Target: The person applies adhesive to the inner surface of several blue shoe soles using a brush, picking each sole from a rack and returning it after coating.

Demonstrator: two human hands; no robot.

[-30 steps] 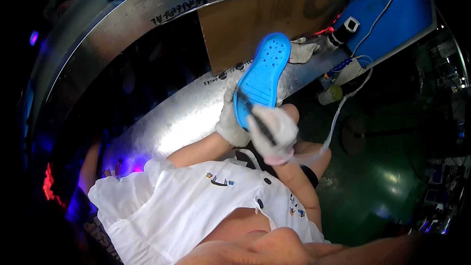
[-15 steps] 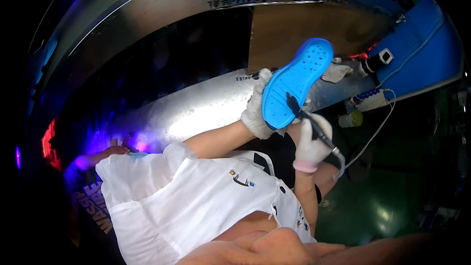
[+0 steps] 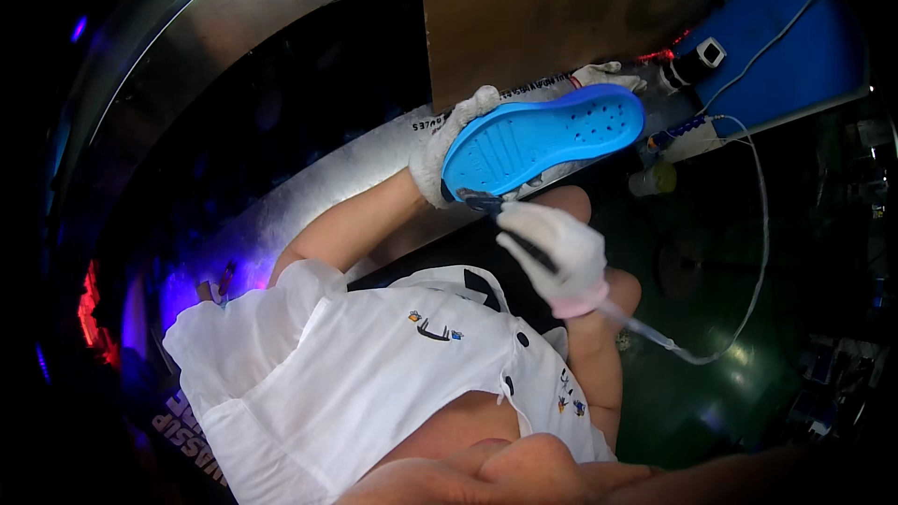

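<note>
A bright blue shoe sole [image 3: 538,136] lies nearly level across my grip, its holed toe end to the right and its ribbed heel end to the left. My left hand [image 3: 432,157], in a whitish knit glove, is closed round the heel end from the left and behind. Most of its fingers are hidden by the sole. Below the heel, my gloved right hand [image 3: 559,251] grips a dark-handled brush [image 3: 482,203]. The brush's dark tip meets the sole's near edge at the heel. A clear tube [image 3: 687,353] runs from behind my right hand.
Beyond the sole are a metal bench [image 3: 369,161] and an upright brown board [image 3: 552,28]. A white glove-like cloth [image 3: 610,76], a black cylindrical fitting [image 3: 690,67] and a blue panel [image 3: 795,51] are at right. Lower down is a yellowish container [image 3: 653,179].
The sole has turned from a steep slant to nearly level and shifted left. My right hand has moved left and up, taking the brush from the sole's face to its heel edge.
</note>
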